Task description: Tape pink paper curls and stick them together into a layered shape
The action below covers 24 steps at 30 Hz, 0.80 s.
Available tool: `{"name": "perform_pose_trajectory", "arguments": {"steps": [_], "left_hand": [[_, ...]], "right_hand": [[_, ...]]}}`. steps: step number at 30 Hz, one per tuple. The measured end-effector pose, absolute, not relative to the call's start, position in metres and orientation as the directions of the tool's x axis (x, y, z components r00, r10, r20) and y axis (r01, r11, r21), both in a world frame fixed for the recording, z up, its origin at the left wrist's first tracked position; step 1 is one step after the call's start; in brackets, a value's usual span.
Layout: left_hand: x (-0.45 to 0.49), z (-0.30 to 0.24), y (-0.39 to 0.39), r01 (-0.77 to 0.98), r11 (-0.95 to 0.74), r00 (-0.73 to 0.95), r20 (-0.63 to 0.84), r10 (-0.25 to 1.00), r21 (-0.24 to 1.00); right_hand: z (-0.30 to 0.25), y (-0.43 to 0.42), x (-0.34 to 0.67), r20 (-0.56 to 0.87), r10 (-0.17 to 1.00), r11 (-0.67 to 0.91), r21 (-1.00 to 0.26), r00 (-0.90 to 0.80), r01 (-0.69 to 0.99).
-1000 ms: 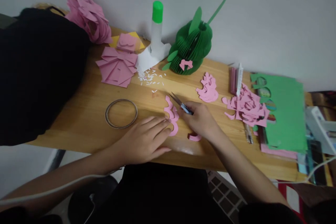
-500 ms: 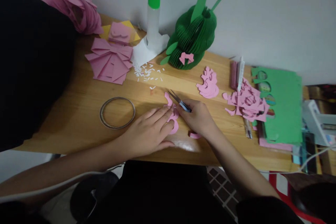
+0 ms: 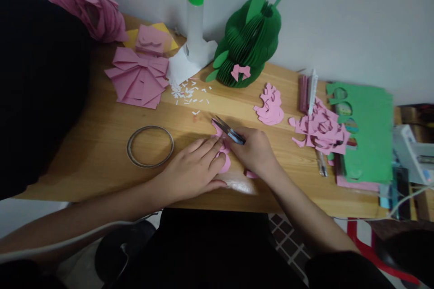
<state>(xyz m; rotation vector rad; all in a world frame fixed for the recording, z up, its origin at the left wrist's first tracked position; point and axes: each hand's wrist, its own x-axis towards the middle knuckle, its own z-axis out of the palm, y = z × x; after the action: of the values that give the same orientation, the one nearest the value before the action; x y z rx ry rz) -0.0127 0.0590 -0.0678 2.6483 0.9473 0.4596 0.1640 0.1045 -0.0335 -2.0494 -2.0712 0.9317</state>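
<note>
My left hand [image 3: 193,167] reaches over a curved pink paper piece [image 3: 224,165] and holds it with the fingertips, its thumb standing apart. Much of the paper is hidden under the fingers. In my right hand [image 3: 256,151] is a pair of scissors [image 3: 231,133], its dark pointed blades aimed up and left. The blades lie at the upper end of the pink paper, close to the left fingertips. A small pink scrap [image 3: 251,174] lies below my right hand. To the left of my left hand rests a roll of tape [image 3: 150,165], flat on the table.
Behind stand a green-capped glue bottle [image 3: 195,18] and a green folded-paper figure [image 3: 251,40]. White paper bits [image 3: 185,92] are scattered nearby. Pink cutouts [image 3: 270,104], a pink scrap heap [image 3: 322,128] and green sheets [image 3: 369,135] lie rightward. Folded pink paper [image 3: 139,81] is at left.
The scissors have shifted slightly up and left, with the blades now a little apart at the paper's upper end. My left hand stays in place. The view has tilted slightly.
</note>
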Motion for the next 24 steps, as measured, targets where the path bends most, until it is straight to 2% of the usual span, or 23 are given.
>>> {"name": "perform_pose_trajectory", "arguments": {"steps": [8, 15, 24], "left_hand": [[-0.0114, -0.0707, 0.058, 0.547, -0.74, 0.722, 0.227, 0.654, 0.391], [-0.01, -0.0705, 0.0582, 0.57, -0.784, 0.742, 0.257, 0.619, 0.245], [-0.0103, -0.0708, 0.0582, 0.581, -0.788, 0.749, 0.246, 0.615, 0.203]], "right_hand": [[-0.0339, 0.1042, 0.1634, -0.337, 0.935, -0.079, -0.498, -0.109, 0.864], [-0.0341, 0.1053, 0.1604, -0.394, 0.915, -0.117, -0.459, -0.084, 0.881], [-0.0344, 0.1069, 0.1571, -0.412, 0.909, -0.128, -0.416, -0.061, 0.9]]}}
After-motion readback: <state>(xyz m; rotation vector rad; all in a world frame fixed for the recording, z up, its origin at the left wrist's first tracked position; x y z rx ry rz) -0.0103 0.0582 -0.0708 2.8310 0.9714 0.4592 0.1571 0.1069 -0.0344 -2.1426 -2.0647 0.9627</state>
